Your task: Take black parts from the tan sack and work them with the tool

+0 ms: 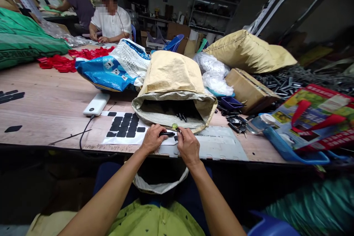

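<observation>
Both hands meet at the table edge in front of the mouth of a tan paper sack lying on its side. Between the closed fingers of my left hand is a slim black pen-like piece, pointing right. The fingers of my right hand are pinched together just beside its tip; what they grip is too small to make out. A small yellow-green round piece shows at those fingertips. Several black pen-like pieces lie inside the sack. Left of my hands is a white sheet with rows of black rounded squares.
A white power bank with a cable lies at left. Behind are a blue-white bag and red pieces. At right stand a cardboard box, clear bottle and red bag. An open sack sits at my lap. Two people sit across.
</observation>
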### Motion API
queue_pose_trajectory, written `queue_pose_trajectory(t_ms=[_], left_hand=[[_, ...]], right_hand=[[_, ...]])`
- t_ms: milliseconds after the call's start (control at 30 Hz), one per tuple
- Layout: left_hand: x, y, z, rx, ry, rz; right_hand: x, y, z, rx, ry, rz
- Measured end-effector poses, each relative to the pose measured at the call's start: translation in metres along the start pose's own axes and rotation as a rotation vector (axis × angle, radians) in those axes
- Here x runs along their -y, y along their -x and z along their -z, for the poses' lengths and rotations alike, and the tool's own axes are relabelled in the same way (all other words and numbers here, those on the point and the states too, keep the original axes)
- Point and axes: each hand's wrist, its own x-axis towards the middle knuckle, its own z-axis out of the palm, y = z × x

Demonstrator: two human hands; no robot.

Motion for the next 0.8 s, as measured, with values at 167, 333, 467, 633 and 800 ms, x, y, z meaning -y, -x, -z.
queue_pose_trajectory(t_ms=[167, 333, 467, 633, 800], left_hand=[[-0.001, 0.0, 0.002, 0.008, 0.018, 0.004], [-0.001, 0.0, 0.003, 0.014, 0.046, 0.029], [-0.001, 0.0, 0.003, 0.01, 0.047, 0.038], [-0.001, 0.0, 0.003, 0.012, 0.047, 0.035], [0.001, 0.0, 0.002, 0.018, 0.041, 0.025]], right_hand=[[-0.019, -0.015, -0.008, 0.02, 0.182, -0.018], [-0.026, -0.012, -0.022, 0.024, 0.268, 0.002], [-0.025, -0.008, -0.025, 0.016, 0.308, 0.02], [-0.023, -0.007, -0.024, 0.028, 0.327, 0.023], [-0.022, -0.007, -0.023, 0.038, 0.334, 0.014]])
